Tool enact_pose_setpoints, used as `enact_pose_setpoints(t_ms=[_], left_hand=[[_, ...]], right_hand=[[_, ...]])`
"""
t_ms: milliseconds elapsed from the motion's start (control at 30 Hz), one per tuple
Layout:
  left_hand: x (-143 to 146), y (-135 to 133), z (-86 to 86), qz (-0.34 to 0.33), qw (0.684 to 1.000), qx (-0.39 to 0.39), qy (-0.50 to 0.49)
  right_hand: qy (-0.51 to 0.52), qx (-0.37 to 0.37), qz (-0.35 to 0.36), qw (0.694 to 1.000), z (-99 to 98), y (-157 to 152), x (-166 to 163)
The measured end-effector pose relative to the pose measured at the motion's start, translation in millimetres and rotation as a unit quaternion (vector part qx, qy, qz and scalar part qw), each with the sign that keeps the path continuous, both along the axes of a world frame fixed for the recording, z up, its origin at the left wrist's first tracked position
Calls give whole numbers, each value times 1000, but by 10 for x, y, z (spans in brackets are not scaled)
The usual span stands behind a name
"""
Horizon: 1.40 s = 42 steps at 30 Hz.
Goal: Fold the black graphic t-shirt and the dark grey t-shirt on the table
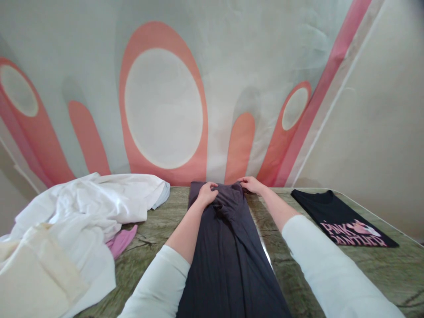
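Note:
A long dark charcoal-purple garment [225,265] lies lengthwise on the table in front of me, its gathered upper end at the table's far edge. It runs toward me and out of the bottom of the view. My left hand [208,194] is on the upper end, left of its middle, fingers curled on the cloth. At the top right corner my right hand [252,184] pinches the fabric's edge between thumb and fingers. Between the hands the cloth is bunched, with a small dark fold below. Whether it is trousers or a skirt I cannot tell.
At left, a loose heap of white clothes [89,198] includes a cream piece [39,274] and a pink one [122,240]. A folded black T-shirt [338,216] with pink lettering lies at right. Behind the wood-patterned table [149,247] hangs a printed backdrop [218,53].

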<state>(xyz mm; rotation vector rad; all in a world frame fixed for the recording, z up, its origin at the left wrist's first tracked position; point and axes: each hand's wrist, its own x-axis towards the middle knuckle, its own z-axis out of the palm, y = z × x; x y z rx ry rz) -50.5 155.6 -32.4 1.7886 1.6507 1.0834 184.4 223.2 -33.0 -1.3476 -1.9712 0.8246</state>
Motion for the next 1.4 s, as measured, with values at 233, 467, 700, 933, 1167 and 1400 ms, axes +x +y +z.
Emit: enact_pose_setpoints(t_ms=[233, 467, 700, 933, 1167, 1400], left_hand=[[-11, -71, 68, -21, 1000, 2, -3], [-83, -51, 104, 4, 998, -3, 63], [-94, -108, 104, 23, 986, 11, 162], [-28, -178, 150, 36, 977, 14, 210], [-46, -161, 144, 39, 973, 27, 224], [-45, -137, 105, 23, 972, 23, 232]], right_hand=[[-14, 17, -62, 998, 152, 85, 105], [-137, 56, -103, 984, 35, 115, -62], [-207, 84, -120, 967, -2, 21, -78], [-225, 159, -112, 955, 88, -458, -119], [-318, 110, 22, 941, -54, -853, -151], [-313, 99, -25, 944, -70, -777, -67]])
